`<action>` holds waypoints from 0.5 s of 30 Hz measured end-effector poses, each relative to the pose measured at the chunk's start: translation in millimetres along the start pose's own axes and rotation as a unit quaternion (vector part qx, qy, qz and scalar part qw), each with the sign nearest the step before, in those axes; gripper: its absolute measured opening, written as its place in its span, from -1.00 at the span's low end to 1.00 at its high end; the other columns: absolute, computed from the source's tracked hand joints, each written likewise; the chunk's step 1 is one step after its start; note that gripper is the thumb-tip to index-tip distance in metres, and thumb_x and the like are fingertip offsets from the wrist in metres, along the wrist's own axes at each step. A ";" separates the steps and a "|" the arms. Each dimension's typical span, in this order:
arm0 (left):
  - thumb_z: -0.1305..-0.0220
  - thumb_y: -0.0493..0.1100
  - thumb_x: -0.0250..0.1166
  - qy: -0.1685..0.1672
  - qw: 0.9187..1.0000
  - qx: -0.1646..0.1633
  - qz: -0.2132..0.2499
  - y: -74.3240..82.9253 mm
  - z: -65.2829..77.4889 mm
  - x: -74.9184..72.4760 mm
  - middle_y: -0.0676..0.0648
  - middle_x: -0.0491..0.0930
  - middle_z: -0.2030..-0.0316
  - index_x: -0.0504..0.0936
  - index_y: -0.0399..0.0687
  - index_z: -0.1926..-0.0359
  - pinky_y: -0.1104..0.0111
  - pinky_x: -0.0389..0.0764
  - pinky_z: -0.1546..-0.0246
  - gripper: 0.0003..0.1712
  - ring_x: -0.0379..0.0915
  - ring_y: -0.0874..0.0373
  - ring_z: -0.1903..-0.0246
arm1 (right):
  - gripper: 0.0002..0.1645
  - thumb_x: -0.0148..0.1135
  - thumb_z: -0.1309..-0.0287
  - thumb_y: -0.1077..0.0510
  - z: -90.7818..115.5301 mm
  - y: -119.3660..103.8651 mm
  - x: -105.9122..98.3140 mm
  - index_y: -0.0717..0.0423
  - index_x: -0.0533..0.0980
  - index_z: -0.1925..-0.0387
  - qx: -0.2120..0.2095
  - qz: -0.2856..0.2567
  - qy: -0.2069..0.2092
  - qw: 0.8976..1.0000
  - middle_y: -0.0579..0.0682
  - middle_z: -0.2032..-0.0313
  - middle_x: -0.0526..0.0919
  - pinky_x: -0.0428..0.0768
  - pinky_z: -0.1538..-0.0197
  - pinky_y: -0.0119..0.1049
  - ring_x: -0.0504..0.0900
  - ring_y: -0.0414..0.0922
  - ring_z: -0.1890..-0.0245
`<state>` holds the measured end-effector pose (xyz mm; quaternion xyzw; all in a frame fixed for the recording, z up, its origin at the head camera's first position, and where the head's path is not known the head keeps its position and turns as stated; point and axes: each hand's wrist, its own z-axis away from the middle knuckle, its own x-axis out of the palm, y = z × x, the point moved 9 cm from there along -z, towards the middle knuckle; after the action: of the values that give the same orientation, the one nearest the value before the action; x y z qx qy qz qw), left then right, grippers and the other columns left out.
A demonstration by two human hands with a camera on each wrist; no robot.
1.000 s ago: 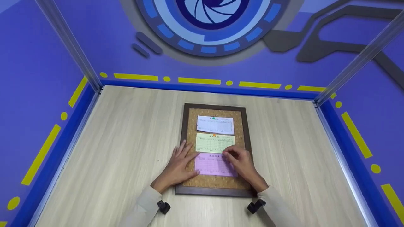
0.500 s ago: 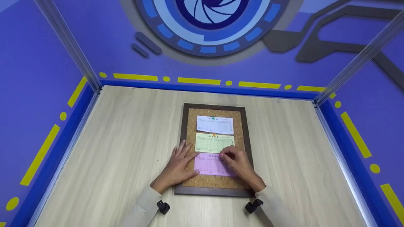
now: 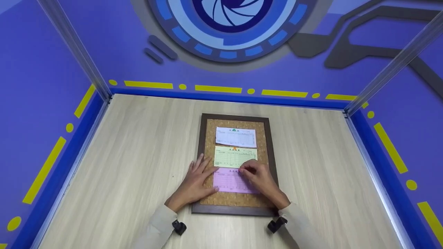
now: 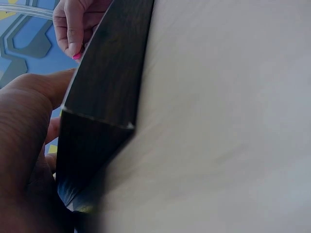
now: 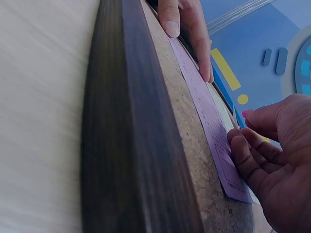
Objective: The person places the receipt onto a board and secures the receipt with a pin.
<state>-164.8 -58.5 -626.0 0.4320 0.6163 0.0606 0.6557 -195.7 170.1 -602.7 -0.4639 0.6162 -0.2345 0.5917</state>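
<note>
A brown-framed corkboard [image 3: 235, 200] lies on the table, bearing three printed slips in a column: white [image 3: 235, 137] on top, green [image 3: 230, 157] in the middle, purple [image 3: 232, 183] lowest. My left hand [image 3: 193, 185] is spread over the board's left side, its thumb and index fingertip on the purple slip's left edge. Above that slip's top edge, my right hand [image 3: 260, 176] pinches a small pink pushpin [image 5: 244, 113] between thumb and index finger. The pushpin's tip is hidden. The left wrist view also shows the pink pushpin [image 4: 76, 56] beyond the frame's edge.
A green pin [image 3: 234, 130] sits at the white slip's top and an orange pin [image 3: 235, 148] at the green slip's top. The pale wooden table [image 3: 138, 145] surrounds the board. Blue walls [image 3: 166, 69] with metal corner posts enclose it.
My right hand has slid a little to the left along the purple slip's top edge, toward its middle, still pinching the pushpin. My left hand has stayed in place.
</note>
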 end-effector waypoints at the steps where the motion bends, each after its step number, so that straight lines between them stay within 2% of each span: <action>1: -0.29 0.13 0.53 0.000 1.000 0.001 0.000 -0.1 0.0 0.2 -0.26 0.13 -0.72 0.58 -0.01 -0.52 -0.41 -0.15 -0.61 -0.16 -0.28 -0.36 -0.74 | -0.95 0.50 -0.38 0.27 -0.5 -0.4 0.4 0.15 0.79 0.26 0.000 0.001 -0.003 1.000 -0.13 0.29 0.79 0.62 0.12 -0.37 0.69 -0.17 0.23; 15: -0.33 0.16 0.53 -0.006 1.000 -0.007 -0.007 -1.2 -0.6 2.2 -0.24 0.12 -0.72 0.56 -0.01 -0.54 -0.36 -0.19 -0.64 -0.16 -0.31 -0.33 -0.74 | -0.93 0.54 -0.34 0.26 -4.9 4.0 5.6 0.03 0.81 0.29 0.011 0.034 -0.018 0.999 -0.17 0.30 0.74 0.56 0.14 -0.33 0.62 -0.21 0.25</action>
<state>-165.3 -57.6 -628.3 0.4232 0.6151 0.0578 0.6627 -200.8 165.9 -608.0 -0.4400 0.6183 -0.2127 0.6155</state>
